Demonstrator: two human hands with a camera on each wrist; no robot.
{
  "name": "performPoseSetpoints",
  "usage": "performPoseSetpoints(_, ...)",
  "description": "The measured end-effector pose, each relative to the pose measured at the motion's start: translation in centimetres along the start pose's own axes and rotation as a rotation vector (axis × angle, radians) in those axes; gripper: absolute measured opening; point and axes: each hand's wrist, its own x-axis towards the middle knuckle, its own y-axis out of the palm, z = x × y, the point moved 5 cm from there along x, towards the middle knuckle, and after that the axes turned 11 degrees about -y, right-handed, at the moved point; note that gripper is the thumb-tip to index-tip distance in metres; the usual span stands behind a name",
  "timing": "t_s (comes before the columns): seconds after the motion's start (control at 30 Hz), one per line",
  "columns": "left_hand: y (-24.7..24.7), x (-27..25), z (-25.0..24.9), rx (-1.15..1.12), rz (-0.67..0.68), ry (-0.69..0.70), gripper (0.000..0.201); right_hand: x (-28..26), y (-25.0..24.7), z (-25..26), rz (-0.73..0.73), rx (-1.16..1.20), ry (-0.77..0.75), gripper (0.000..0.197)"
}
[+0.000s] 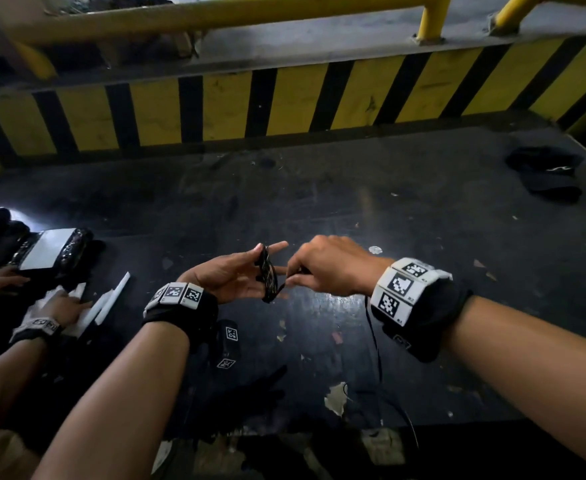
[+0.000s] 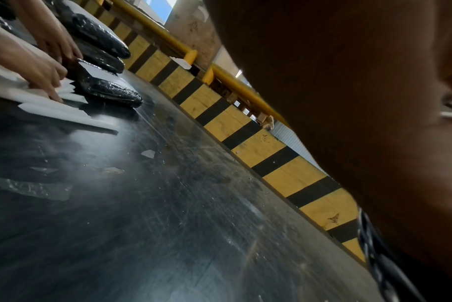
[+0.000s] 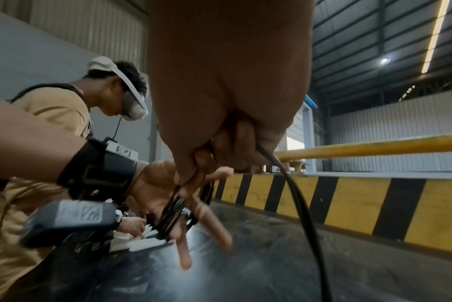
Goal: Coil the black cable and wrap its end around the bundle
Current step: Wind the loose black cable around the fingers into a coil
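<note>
Black cable (image 1: 269, 276) sits in thin round loops across the left hand (image 1: 229, 276), palm up with fingers (image 3: 220, 230) spread straight. Right hand (image 1: 333, 268) curls its fingers, pinching the smooth loose end above the scratched dark tabletop (image 1: 423, 216).

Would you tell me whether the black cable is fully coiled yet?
Partly coiled: loops sit over the left hand, while a loose length trails from the right hand.

- I see a black cable (image 1: 269, 275) coil.
- My wristbands (image 1: 410, 289) carry black-and-white square markers.
- The barrier (image 1: 284, 102) shows yellow and black stripes.
- The rail (image 1: 215, 15) is yellow.
- The table (image 1: 353, 209) is scuffed black.
</note>
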Motion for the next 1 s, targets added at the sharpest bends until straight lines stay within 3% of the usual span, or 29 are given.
performPoseSetpoints(0.17, 0.5, -0.2, 1.2, 0.048, -0.015, -0.056, 0.062, 1.5, -4.1, -0.1, -0.041, -0.115, -0.040, 0.016)
performPoseSetpoints(0.27, 1.7, -0.4, 1.6, 0.109, 0.045, -0.106, 0.047, 2.7, -6.0, -0.4, -0.095, -0.125, -0.020, 0.016)
performPoseSetpoints(0.47, 3.4, -1.0, 1.9, 0.090, 0.167, -0.116, 0.047, 3.9, -7.4, -1.5, -0.146, -0.069, 0.022, 0.015)
performPoseSetpoints(0.7, 4.5, -2.5, 1.2, 0.109, 0.287, -0.071, 0.048, 4.3, -5.6, -3.5, -0.089, 0.047, 0.009, 0.016)
performPoseSetpoints(1.0, 7.5, -4.6, -1.0, 0.077, 0.486, 0.101, 0.049, 2.5, 1.3, -5.6, -0.100, 0.384, 0.032, 0.015)
